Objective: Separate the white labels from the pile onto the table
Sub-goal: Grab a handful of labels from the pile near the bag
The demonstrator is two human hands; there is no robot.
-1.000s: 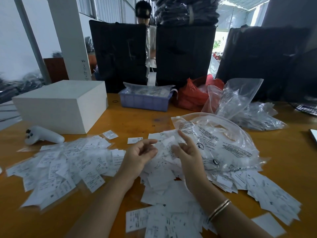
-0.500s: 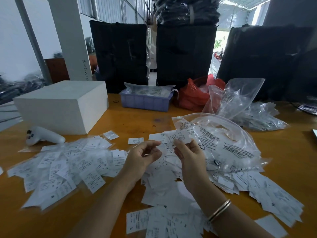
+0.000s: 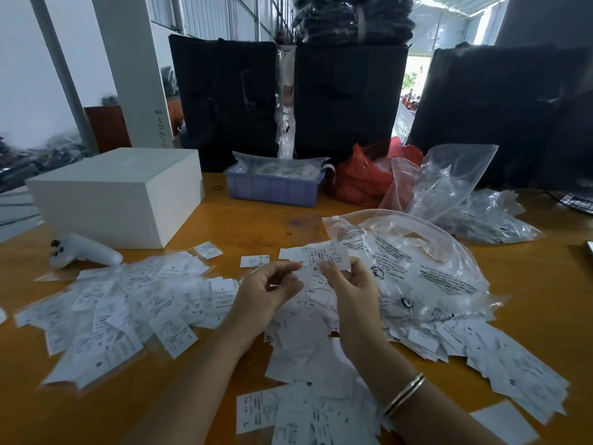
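Labels, small white printed paper ones [image 3: 324, 256], sit pinched in our right hand [image 3: 351, 289] over the orange wooden desk [image 3: 253, 226]; left hand [image 3: 264, 292] loosely curled, holding nothing. Approx. half sorted: spread [image 3: 128, 303] at left, pile [image 3: 308, 329] in the middle remains.

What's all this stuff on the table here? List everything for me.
white labels: many, white with black print, spread in piles across the near table
held label: one, white, pinched above the middle pile
clear bag: one, printed, right of the hands
white box: one, far left
controller: one, white, in front of the box
blue tray: one, back centre, holding clear packets
red bag: one, right of the tray
table: one, orange-brown wood
bangles: gold, right wrist
left hand: fingers loosely curled, holding nothing clearly visible
right hand: pinches the held label
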